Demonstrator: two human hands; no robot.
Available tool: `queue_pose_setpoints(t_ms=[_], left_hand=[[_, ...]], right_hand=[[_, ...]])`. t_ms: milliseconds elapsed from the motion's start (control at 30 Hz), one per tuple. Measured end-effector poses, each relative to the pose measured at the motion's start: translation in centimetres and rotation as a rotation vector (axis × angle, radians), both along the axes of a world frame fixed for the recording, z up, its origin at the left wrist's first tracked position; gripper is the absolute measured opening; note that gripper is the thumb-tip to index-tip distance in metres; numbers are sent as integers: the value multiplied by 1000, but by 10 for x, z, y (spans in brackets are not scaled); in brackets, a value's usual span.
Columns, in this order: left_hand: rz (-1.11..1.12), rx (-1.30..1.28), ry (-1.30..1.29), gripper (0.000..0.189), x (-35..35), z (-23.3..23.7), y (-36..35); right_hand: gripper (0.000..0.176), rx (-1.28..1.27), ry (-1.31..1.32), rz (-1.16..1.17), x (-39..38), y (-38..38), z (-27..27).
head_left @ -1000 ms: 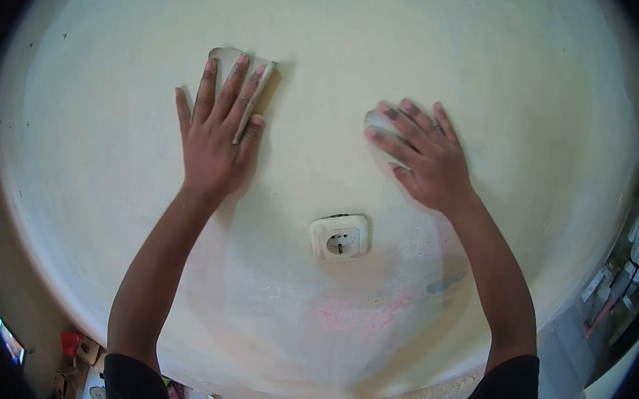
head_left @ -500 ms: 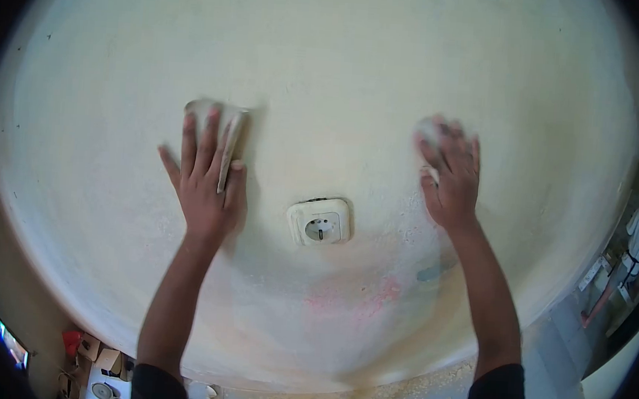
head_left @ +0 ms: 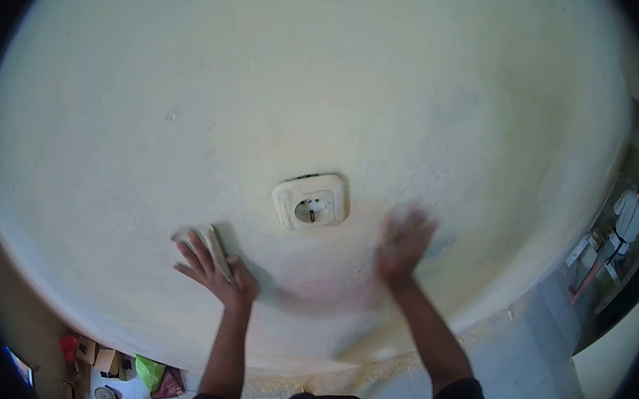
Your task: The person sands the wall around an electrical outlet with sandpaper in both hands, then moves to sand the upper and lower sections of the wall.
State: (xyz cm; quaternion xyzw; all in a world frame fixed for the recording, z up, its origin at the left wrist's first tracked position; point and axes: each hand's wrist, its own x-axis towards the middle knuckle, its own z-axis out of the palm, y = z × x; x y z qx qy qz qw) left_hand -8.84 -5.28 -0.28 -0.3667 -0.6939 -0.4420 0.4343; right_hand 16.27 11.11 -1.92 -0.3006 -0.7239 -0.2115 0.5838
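Observation:
My left hand (head_left: 218, 270) lies against the pale wall (head_left: 283, 86), low and left of the wall socket (head_left: 313, 203). A folded pale sheet that looks like sandpaper (head_left: 219, 253) is held in it, pressed under the fingers, with one folded edge standing up between forefinger and thumb. My right hand (head_left: 405, 242) is at the wall to the right of the socket, over a faint pink-stained patch (head_left: 321, 285). Motion smears its fingers, so anything beneath them is hidden.
Pale dust (head_left: 389, 367) lies along the wall's foot on the tiled floor (head_left: 486, 359). Boxes (head_left: 109, 363), a green bag (head_left: 149, 371) and a fan-like round object (head_left: 104, 394) stand at lower left. Another person (head_left: 630, 214) is at the far right.
Both hands have moved down the wall, the left also toward the right and the right toward the left. My view has shifted; the green bag and more of the other person now show.

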Motion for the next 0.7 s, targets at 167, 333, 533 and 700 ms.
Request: queue_pose_setpoints(t_ms=[167, 333, 533, 700], left_hand=[[-44, -49, -4, 64, -21, -73, -14], [-53, 289, -343, 77, -79, -90, -35], [-118, 145, -384, 81, -137, -87, -87], [-41, 237, -501, 79, -225, -148, -115]], right_hand=[[39, 133, -171, -13, -32, -19, -74], [48, -152, 405, -14, -78, -50, -48], [50, -5, -10, 2, -149, -95, -108], [45, -180, 526, 45, -216, -124, -84]])
